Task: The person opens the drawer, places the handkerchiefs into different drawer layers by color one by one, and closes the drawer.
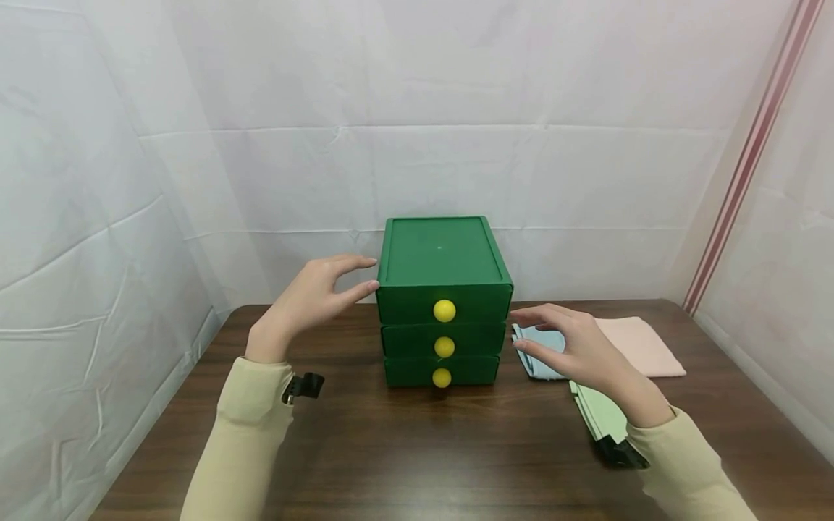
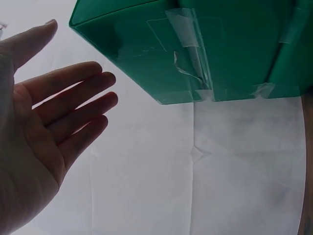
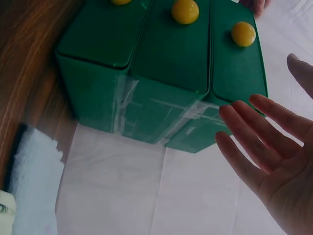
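drawer unit: green plastic three-drawer unit point(image 1: 444, 300), upright mid-worktop near the back wall, fronts facing the person; all three drawers look pushed in
knobs: one yellow round knob per drawer, top point(image 1: 444, 310), middle point(image 1: 444, 346), bottom point(image 1: 441, 377), stacked in a line down the front
tape: clear tape strips point(image 3: 128, 105) across the side seams, apparently binding the three drawer boxes into one stack; also seen in left wrist view point(image 2: 188, 49)
left hand: left hand point(image 1: 313, 293) at the unit's upper left corner, fingers point(image 2: 73, 105) straight and spread, gripping nothing; fingertips at or just beside the corner, contact not clear
right hand: right hand point(image 1: 573, 344) just off the unit's right side, fingers point(image 3: 254, 142) open and loose, holding nothing, small gap to the green wall
hand placement: one palm each side, facing inward, likely framing the unit to steady or shift it
cloths: folded light-blue cloth point(image 1: 537, 354) under the right hand, folded pink cloth point(image 1: 641, 344) right of it, pale-green folded cloth point(image 1: 599, 412) nearer the person; all lie flat right of the unit, apart from it
worktop: dark wood worktop point(image 1: 391, 449), carries everything
surround: white sheeting point(image 1: 260, 145) on back and side walls
wrist gear: black clip point(image 1: 302, 386) on the left sleeve cuff, presumably camera mount
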